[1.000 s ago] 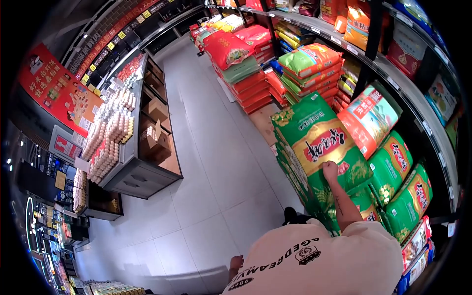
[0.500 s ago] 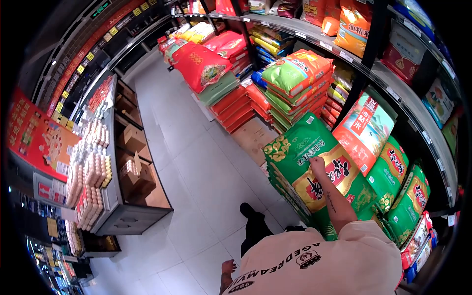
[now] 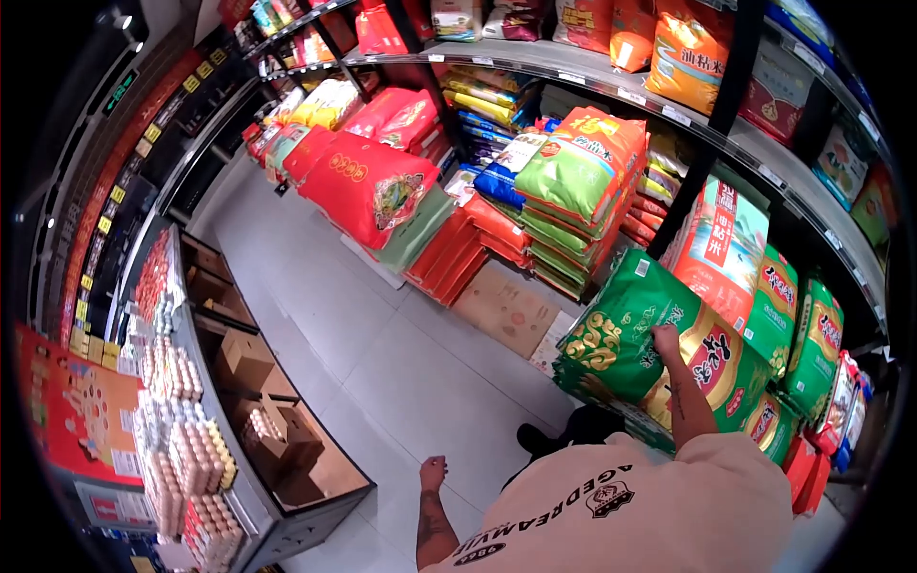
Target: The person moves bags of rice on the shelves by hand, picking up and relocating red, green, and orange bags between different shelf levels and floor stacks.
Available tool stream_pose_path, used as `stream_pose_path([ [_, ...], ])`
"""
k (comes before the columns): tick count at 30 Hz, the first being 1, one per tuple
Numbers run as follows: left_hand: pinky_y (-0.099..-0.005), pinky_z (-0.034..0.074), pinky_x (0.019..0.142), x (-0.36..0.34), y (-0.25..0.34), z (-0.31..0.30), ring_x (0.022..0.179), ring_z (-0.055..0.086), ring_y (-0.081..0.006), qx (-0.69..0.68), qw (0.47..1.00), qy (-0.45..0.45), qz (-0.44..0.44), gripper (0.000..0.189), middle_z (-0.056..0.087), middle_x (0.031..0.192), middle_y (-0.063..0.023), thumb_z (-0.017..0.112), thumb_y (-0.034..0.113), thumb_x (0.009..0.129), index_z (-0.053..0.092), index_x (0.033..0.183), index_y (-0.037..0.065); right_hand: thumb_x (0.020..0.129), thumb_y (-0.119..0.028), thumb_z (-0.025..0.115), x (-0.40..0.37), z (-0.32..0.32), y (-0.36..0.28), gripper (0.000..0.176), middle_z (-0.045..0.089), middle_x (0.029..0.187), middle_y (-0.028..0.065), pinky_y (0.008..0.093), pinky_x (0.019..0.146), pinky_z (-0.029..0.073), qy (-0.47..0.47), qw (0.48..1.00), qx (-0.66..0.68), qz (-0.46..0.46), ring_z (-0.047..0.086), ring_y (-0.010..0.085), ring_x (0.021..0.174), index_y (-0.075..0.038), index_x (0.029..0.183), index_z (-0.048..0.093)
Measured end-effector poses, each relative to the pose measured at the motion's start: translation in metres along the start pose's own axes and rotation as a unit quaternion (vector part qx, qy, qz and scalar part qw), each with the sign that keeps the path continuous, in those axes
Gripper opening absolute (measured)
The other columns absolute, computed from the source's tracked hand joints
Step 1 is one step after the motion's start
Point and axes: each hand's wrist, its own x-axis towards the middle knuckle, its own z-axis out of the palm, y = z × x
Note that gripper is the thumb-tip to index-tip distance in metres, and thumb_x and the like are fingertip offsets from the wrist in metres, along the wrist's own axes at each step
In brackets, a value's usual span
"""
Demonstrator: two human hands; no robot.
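Observation:
My right hand (image 3: 666,338) is closed against the upper face of a green rice bag (image 3: 621,320) with gold lettering panels. The fingers are curled onto its plastic; what lies under them is hidden. This bag tops a stack of green bags at my right. Low in front of me, my left hand (image 3: 434,472) hangs over the grey floor with fingers curled in and nothing visible in it. An orange and teal rice bag (image 3: 718,237) leans behind the green one, beside another green rice bag (image 3: 817,344).
A red rice bag (image 3: 368,186) lies on a stack farther ahead. Green and orange bags (image 3: 578,162) are piled nearer the shelf (image 3: 564,67). A flat cardboard sheet (image 3: 506,306) lies on the floor. Egg trays (image 3: 205,449) stand on the left counter (image 3: 315,516), with cardboard boxes (image 3: 244,358) below.
My view has shifted, and shelf and counter sit differently in it. My left hand has moved forward from beside my shirt. My right hand stays against the green rice bag.

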Motion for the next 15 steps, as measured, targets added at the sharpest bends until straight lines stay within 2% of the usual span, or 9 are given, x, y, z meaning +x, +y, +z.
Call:
stream_pose_path([
  [3, -0.0278, 0.050, 0.057, 0.054, 0.057, -0.027, 0.064, 0.063, -0.0168, 0.024, 0.999, 0.004, 0.038, 0.033, 0.065, 0.077, -0.0108, 0.057, 0.027, 0.080, 0.062, 0.097, -0.002, 0.072, -0.011, 0.056, 0.009, 0.009, -0.005, 0.027, 0.041, 0.042, 0.0015, 0.0304, 0.037, 0.028, -0.026, 0.996, 0.061, 0.052, 0.039, 0.0136, 0.035, -0.006, 0.047, 0.047],
  [6, -0.0285, 0.051, 0.059, 0.089, 0.099, -0.037, 0.066, 0.063, -0.0172, 0.054, 0.997, 0.000, 0.051, 0.032, 0.065, 0.078, -0.0112, 0.057, 0.026, 0.081, 0.062, 0.096, -0.002, 0.073, -0.011, 0.057, 0.031, 0.048, -0.018, 0.029, 0.039, 0.043, -0.0016, 0.0286, 0.037, 0.025, 0.012, 0.991, 0.129, -0.038, 0.036, 0.0107, 0.035, -0.009, 0.047, 0.044],
  [7, -0.0292, 0.051, 0.061, 0.100, 0.109, -0.035, 0.066, 0.064, -0.0175, 0.059, 0.997, -0.001, 0.049, 0.032, 0.066, 0.079, -0.0114, 0.058, 0.028, 0.081, 0.063, 0.096, -0.001, 0.074, -0.012, 0.057, 0.033, 0.063, -0.039, 0.027, 0.040, 0.045, -0.0028, 0.0276, 0.037, 0.025, 0.017, 0.988, 0.151, -0.016, 0.035, 0.0093, 0.037, -0.009, 0.050, 0.046],
  [8, -0.0294, 0.051, 0.061, 0.109, 0.118, -0.032, 0.065, 0.064, -0.0175, 0.071, 0.996, -0.008, 0.052, 0.032, 0.066, 0.078, -0.0113, 0.058, 0.028, 0.081, 0.063, 0.096, 0.000, 0.075, -0.013, 0.058, 0.046, 0.082, -0.051, 0.025, 0.042, 0.047, -0.0028, 0.0267, 0.039, 0.026, 0.006, 0.990, 0.142, -0.005, 0.037, 0.0086, 0.040, -0.009, 0.052, 0.049],
  [12, -0.0295, 0.051, 0.062, 0.130, 0.149, -0.017, 0.064, 0.065, -0.0176, 0.144, 0.988, -0.038, 0.049, 0.032, 0.067, 0.077, -0.0103, 0.058, 0.030, 0.081, 0.064, 0.095, 0.002, 0.076, -0.014, 0.060, 0.086, 0.161, -0.107, 0.028, 0.041, 0.048, -0.0025, 0.0286, 0.044, 0.029, -0.005, 0.986, 0.123, -0.115, 0.038, 0.0084, 0.045, -0.005, 0.052, 0.049],
  [13, -0.0296, 0.051, 0.062, 0.132, 0.157, -0.015, 0.064, 0.065, -0.0177, 0.143, 0.987, -0.061, 0.051, 0.032, 0.067, 0.076, -0.0103, 0.058, 0.030, 0.081, 0.064, 0.095, 0.003, 0.074, -0.018, 0.059, 0.092, 0.176, -0.119, 0.030, 0.040, 0.046, 0.0077, 0.0348, 0.047, 0.033, -0.018, 0.988, 0.124, -0.092, 0.043, 0.0143, 0.046, 0.004, 0.055, 0.051],
  [15, -0.0295, 0.051, 0.063, 0.143, 0.175, -0.014, 0.065, 0.065, -0.0180, 0.137, 0.987, -0.075, 0.047, 0.033, 0.067, 0.077, -0.0108, 0.058, 0.031, 0.080, 0.064, 0.095, 0.002, 0.074, -0.019, 0.059, 0.104, 0.206, -0.138, 0.031, 0.044, 0.046, 0.0123, 0.0381, 0.047, 0.035, 0.015, 0.990, 0.107, -0.093, 0.045, 0.0203, 0.044, 0.003, 0.053, 0.050],
])
